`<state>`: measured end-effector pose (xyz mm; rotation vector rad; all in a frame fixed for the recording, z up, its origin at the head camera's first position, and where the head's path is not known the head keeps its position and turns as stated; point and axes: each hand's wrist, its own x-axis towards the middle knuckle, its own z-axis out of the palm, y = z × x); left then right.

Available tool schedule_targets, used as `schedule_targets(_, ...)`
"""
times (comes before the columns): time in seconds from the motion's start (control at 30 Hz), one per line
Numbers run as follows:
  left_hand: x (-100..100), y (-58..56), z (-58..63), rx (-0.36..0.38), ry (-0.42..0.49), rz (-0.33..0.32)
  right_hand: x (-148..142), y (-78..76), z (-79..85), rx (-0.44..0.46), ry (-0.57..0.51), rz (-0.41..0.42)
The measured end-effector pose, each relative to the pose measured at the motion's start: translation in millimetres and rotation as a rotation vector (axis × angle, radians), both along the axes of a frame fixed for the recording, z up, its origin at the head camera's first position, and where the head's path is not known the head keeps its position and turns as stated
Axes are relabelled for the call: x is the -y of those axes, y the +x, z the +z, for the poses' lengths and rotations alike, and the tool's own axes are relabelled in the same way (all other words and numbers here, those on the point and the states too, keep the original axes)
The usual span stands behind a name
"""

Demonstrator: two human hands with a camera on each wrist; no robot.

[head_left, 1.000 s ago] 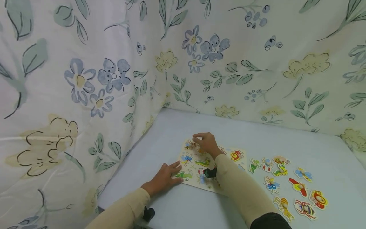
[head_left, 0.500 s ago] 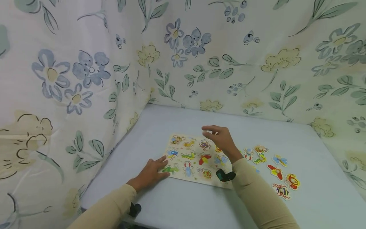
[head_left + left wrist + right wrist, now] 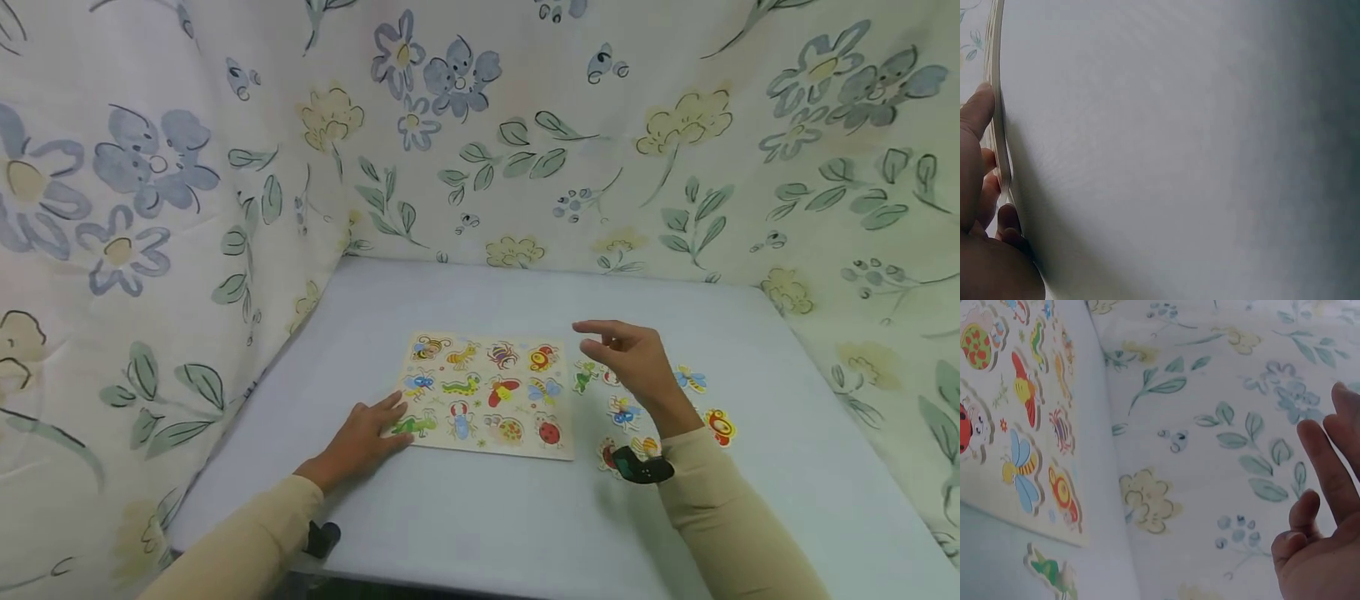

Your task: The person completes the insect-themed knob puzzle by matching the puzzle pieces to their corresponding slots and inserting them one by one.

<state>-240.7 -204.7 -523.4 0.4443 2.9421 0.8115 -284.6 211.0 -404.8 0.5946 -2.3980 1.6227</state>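
Observation:
A pale wooden puzzle board (image 3: 487, 447) with several colourful insect pictures lies on the white table. My left hand (image 3: 365, 442) rests at its lower left corner, fingers on the board; in the left wrist view the thumb (image 3: 980, 109) touches the board's edge. My right hand (image 3: 630, 362) hovers right of the board above loose insect pieces, holding nothing, index finger stretched and thumb apart. Around it lie a green insect piece (image 3: 585, 377), a blue fly piece (image 3: 622, 413), a blue-winged piece (image 3: 690, 379) and a red-yellow piece (image 3: 720, 427). Hand and forearm hide other pieces.
Flower-printed cloth (image 3: 517, 200) hangs behind the table and along its left side. The white tabletop (image 3: 465, 525) extends in front of the board, its near edge at the bottom. A dark device (image 3: 643, 465) sits at my right wrist, another (image 3: 322, 540) at my left.
My right hand has moved from over the board's upper left to the right, out over the loose pieces, uncovering the board. My left hand stays at the board's corner. The head view has shifted right.

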Motion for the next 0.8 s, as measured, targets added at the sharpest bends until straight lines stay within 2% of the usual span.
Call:
schedule_targets(0.2, 4.6, -2.0, -1.4, 0.025, -0.002, 0.006, -22.8, 14.6, -1.5, -0.014, -0.045, -0.006)
schedule_targets(0.33, 3.6, -2.3, -2.2, 0.028, 0.009, 0.010, -37.4, 27.1, -6.4, 0.015, -0.051, -0.048)
schedule_targets(0.63, 2.7, -1.3, -3.5, 0.007, 0.031, 0.017, -69.7, 52.3, -25.0, 0.028, -0.063, -0.129)
schedule_targets(0.8, 1.4, -1.8, -1.6, 0.006, 0.035, 0.010, -81.7, 68.9, -41.0, 0.096, -0.033, -0.209)
